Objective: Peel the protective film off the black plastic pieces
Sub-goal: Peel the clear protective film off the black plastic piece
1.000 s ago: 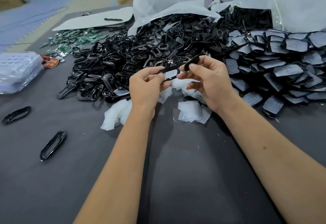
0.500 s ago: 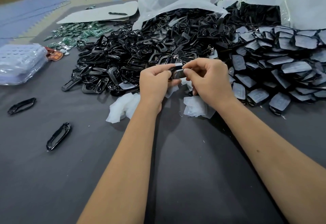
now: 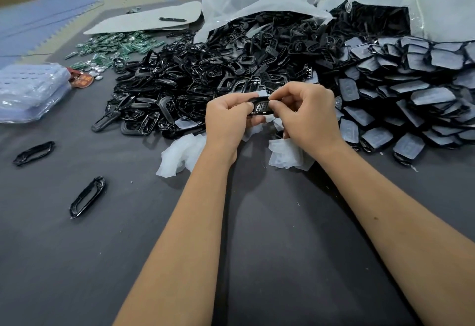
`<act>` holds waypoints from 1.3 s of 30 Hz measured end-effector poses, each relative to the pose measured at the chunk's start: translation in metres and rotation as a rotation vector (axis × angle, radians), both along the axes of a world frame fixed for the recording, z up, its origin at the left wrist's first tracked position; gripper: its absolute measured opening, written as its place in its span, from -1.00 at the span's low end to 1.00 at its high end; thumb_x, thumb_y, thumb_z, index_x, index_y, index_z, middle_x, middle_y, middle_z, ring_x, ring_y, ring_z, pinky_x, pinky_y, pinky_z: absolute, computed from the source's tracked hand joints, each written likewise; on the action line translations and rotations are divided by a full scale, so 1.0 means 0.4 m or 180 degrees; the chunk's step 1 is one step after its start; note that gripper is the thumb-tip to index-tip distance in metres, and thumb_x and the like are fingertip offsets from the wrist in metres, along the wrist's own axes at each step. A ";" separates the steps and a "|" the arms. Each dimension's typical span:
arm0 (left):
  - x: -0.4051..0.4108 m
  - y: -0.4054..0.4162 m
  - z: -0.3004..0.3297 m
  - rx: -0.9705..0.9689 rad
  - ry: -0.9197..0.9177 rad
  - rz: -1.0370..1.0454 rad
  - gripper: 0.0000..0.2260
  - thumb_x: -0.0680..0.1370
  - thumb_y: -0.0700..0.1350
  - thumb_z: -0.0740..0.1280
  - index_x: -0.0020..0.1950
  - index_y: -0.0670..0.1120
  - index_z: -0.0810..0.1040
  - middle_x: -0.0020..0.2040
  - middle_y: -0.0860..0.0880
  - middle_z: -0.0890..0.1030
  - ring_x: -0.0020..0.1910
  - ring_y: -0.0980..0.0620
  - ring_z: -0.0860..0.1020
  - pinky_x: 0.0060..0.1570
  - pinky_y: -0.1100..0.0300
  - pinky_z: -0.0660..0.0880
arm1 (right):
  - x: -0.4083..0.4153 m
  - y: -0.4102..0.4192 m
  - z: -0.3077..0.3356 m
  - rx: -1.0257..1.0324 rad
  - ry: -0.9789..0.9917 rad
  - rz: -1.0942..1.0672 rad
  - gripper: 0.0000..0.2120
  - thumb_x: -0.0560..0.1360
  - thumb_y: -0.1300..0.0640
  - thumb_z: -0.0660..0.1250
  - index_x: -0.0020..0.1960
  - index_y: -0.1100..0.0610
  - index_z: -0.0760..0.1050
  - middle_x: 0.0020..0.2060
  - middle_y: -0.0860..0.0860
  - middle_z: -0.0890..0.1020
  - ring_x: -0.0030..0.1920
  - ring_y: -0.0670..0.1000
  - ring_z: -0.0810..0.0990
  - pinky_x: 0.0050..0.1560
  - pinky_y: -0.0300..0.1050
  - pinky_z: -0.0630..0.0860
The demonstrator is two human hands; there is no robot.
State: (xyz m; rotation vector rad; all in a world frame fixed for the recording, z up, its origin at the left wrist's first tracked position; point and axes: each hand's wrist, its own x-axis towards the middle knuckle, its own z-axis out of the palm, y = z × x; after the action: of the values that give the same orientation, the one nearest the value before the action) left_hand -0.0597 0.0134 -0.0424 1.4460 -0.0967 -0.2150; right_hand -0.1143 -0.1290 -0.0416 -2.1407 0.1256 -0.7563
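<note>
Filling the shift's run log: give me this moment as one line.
stage: peeling film | left hand: grips black plastic piece | right hand: pinches its film | peeled film scraps: on table

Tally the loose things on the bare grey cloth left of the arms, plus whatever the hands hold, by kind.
Black oval frames lying apart on the cloth: 2
Black plastic piece gripped by the left hand and right hand: 1
Total: 3
</note>
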 end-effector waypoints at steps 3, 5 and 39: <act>-0.001 0.004 -0.002 0.0030 -0.0061 -0.0069 -0.74 0.62 -0.33 0.29 -0.05 -0.08 0.74 -0.22 -0.11 0.73 -0.31 0.02 0.71 -0.43 0.19 0.56 | -0.002 -0.001 0.001 0.0047 0.0000 0.0032 -0.97 0.54 0.22 0.47 -0.06 0.13 0.70 -0.29 -0.01 0.69 -0.41 -0.07 0.61 -0.29 -0.06 0.61; 0.002 0.007 -0.004 0.0091 -0.0125 -0.0120 -0.75 0.63 -0.31 0.30 -0.01 -0.06 0.74 -0.14 -0.17 0.71 -0.29 0.04 0.72 -0.43 0.22 0.50 | 0.000 -0.001 0.001 0.0123 0.0019 -0.0005 -0.99 0.54 0.20 0.48 -0.04 0.13 0.68 -0.29 0.01 0.69 -0.41 -0.05 0.61 -0.28 -0.05 0.60; 0.009 0.007 0.003 -0.0100 -0.0908 0.0374 -0.81 0.51 -0.43 0.42 -0.07 -0.14 0.62 -0.24 -0.09 0.64 -0.40 0.04 0.62 -0.34 0.25 0.53 | -0.002 0.017 -0.001 0.0070 0.0053 -0.0094 -0.79 0.53 0.10 0.52 0.08 0.17 0.59 -0.27 0.02 0.68 -0.35 -0.07 0.63 -0.22 -0.06 0.63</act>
State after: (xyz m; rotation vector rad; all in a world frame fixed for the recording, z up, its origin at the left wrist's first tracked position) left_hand -0.0559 0.0162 -0.0410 1.4389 -0.2454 0.0898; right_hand -0.1152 -0.1221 -0.0419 -2.1287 0.1740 -0.7512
